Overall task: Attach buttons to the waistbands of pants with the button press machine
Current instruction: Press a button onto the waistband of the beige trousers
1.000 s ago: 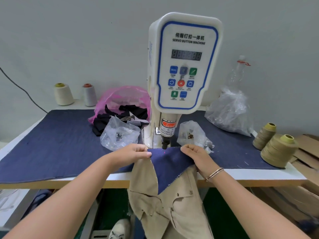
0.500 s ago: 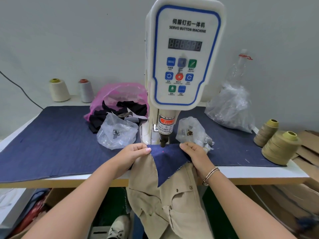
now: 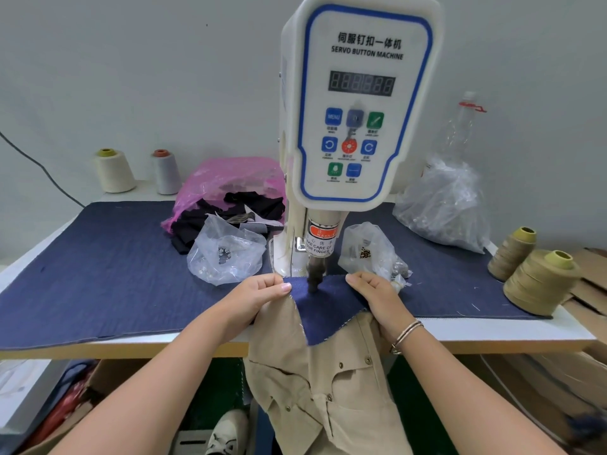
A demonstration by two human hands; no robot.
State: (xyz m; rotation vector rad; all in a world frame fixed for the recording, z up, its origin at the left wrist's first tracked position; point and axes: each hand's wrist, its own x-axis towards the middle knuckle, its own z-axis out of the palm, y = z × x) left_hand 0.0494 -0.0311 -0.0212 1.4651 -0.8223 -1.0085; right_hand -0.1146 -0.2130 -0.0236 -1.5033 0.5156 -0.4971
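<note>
**Both hands pinching fabric under the press head**

Pinched between left hand (image 3: 259, 295) and right hand (image 3: 372, 292): blue denim patch (image 3: 323, 311) laid over the waistband of khaki pants (image 3: 315, 382), stretched flat at the table's (image 3: 492, 338) front edge. Pressed onto the patch between the hands: dark punch (image 3: 314, 275) of the servo button machine (image 3: 356, 103). Hanging below the front edge: rest of the pants. Beside the machine's column: clear bags of buttons (image 3: 226, 254).

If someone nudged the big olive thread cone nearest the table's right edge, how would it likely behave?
The thread cone would probably slide rather than tip, since it stands on its wide base. It looks fully wound, so likely fairly heavy. Knocked over, its tapered shape would likely roll in a curve, possibly off the table.
</note>
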